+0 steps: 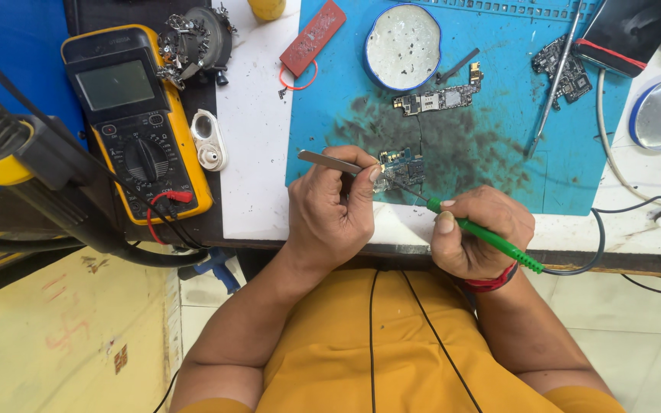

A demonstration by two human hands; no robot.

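Observation:
My left hand [332,206] grips metal tweezers [329,160] whose tips meet a small circuit board [402,168] near the front edge of the blue work mat [499,164]. My right hand [477,229] holds a green-handled soldering iron [491,239]; its thin dark tip reaches left onto the same board. Both hands rest at the table's front edge, close together.
A yellow multimeter [138,115] lies at the left beside a black hot-air handle [32,164]. On the mat lie a second long circuit board [439,98], a round tin [402,46], a third board [562,70], and a metal probe [554,84]. A red flat piece [313,37] and white cables [613,153] lie nearby.

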